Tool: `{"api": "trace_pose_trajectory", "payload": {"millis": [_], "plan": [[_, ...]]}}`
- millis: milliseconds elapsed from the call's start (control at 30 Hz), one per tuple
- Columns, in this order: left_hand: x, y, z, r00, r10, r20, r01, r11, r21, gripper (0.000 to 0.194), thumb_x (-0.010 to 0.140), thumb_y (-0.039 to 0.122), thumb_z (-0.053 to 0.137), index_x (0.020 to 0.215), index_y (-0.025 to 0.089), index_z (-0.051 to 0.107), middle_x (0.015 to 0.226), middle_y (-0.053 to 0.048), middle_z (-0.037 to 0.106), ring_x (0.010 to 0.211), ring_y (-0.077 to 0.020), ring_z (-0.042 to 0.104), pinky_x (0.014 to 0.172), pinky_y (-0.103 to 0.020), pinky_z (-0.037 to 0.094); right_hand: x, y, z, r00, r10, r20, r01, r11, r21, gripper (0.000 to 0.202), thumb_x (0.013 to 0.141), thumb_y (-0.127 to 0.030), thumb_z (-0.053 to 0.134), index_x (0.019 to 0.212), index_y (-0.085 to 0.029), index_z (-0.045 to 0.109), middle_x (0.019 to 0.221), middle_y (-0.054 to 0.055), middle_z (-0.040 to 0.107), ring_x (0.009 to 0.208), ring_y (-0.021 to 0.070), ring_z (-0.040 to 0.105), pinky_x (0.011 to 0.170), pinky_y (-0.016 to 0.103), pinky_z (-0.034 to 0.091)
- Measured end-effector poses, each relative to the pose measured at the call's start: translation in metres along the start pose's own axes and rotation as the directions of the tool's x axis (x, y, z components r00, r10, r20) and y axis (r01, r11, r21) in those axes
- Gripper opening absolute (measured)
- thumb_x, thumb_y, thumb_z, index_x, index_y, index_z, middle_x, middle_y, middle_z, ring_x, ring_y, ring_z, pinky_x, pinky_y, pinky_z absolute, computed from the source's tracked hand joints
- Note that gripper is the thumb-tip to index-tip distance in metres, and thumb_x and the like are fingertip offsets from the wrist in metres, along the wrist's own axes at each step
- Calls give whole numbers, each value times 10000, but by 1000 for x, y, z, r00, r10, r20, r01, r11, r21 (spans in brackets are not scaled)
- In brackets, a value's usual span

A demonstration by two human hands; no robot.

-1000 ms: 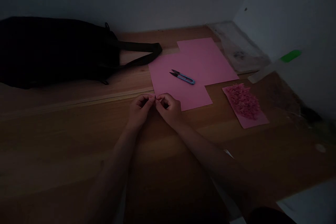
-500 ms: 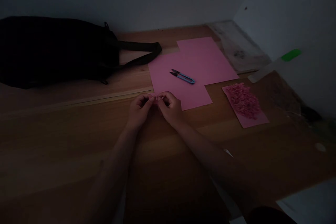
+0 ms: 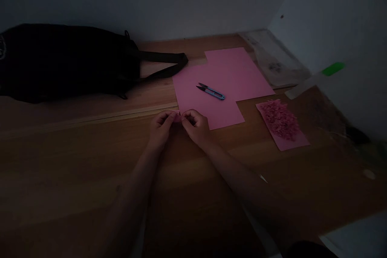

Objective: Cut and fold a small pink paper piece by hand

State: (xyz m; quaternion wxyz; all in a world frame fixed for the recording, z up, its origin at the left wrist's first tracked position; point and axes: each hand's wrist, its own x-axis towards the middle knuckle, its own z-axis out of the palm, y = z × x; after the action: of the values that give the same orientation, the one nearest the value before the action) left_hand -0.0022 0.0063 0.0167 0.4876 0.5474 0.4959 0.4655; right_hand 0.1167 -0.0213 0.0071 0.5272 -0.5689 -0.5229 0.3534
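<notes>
Both my hands meet at the middle of the view, fingertips close together. My left hand (image 3: 161,126) pinches a small strip of pink paper (image 3: 177,117) between thumb and forefinger. On its other end, my right hand (image 3: 196,125) is closed in a pinch; its fingers hide much of that side. Just beyond my hands lie sheets of pink paper (image 3: 229,72), overlapping. Blue-handled thread snips (image 3: 212,91) rest on them, blades pointing left. To the right, a pile of curly pink paper pieces (image 3: 279,119) sits on a smaller pink sheet (image 3: 292,143).
A black bag (image 3: 69,62) lies at the back left, its strap (image 3: 169,57) reaching toward the paper. At the back right is a clear plastic bag (image 3: 273,56). A translucent strip with a green end (image 3: 333,69) leans by the wall. The wooden table (image 3: 75,157) is dimly lit.
The view has shifted slightly, so things appear a little lower. My hands keep their pinch, and more of the pink strip shows between them.
</notes>
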Motion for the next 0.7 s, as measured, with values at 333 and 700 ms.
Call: {"api": "trace_pose_trajectory", "payload": {"millis": [333, 700], "plan": [[1, -5, 0, 999, -1, 53, 0, 1000, 16, 143, 691, 311, 639, 741, 177, 648, 811, -31, 668, 796, -158, 601, 795, -294, 459, 0, 2, 0, 1000, -16, 1, 16, 1000, -17, 107, 765, -294, 503, 736, -199, 543, 611, -31, 544, 538, 99, 514, 488, 204, 396], [0, -3, 0, 999, -10, 49, 9, 999, 31, 125, 710, 305, 612, 711, 181, 630, 778, -24, 657, 762, -151, 595, 765, -293, 462, -1, 5, -2, 1000, 10, 29, -11, 999, 37, 136, 788, -315, 486, 741, -205, 552, 629, -20, 564, 581, 113, 542, 511, 214, 410]]}}
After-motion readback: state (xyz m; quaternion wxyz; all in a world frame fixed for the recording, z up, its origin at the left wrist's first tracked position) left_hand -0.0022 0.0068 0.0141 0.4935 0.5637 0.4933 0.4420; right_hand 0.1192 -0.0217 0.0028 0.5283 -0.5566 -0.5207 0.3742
